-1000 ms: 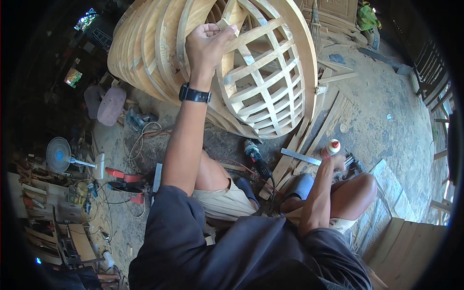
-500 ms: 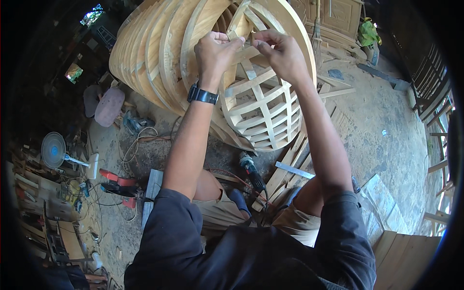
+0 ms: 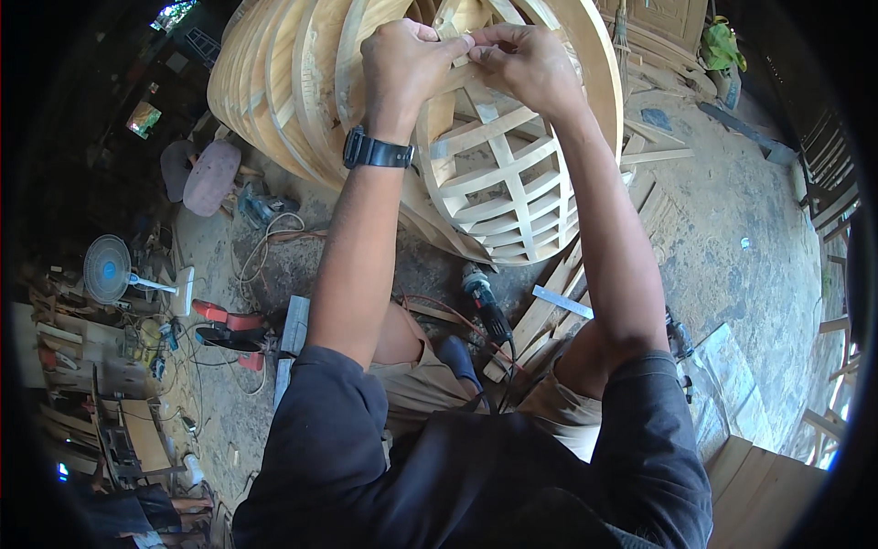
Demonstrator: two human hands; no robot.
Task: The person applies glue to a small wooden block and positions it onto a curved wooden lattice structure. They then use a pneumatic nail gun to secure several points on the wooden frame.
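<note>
A large ribbed wooden frame [image 3: 313, 101] stands before me, with curved crossing slats [image 3: 506, 176] forming a lattice on its near end. My left hand [image 3: 407, 69], with a black watch [image 3: 378, 150] on its wrist, is raised to the upper part of this end, its thumb and fingers pinched. Close beside it, my right hand [image 3: 535, 66] also pinches, its fingertips almost meeting the left thumb over the slats. What the fingertips hold, if anything, is too small and covered to make out.
On the floor between my feet lies an angle grinder [image 3: 487, 306], next to wooden strips [image 3: 540, 322] and a metal ruler [image 3: 562, 302]. Left are a red cutting machine [image 3: 229, 317], cables and a standing fan [image 3: 108, 268]. A broom [image 3: 622, 32] stands at the back right.
Both hands sit higher in the picture, and their fingertips have come closer together. The view has shifted a little, so the wooden frame appears further up and right.
</note>
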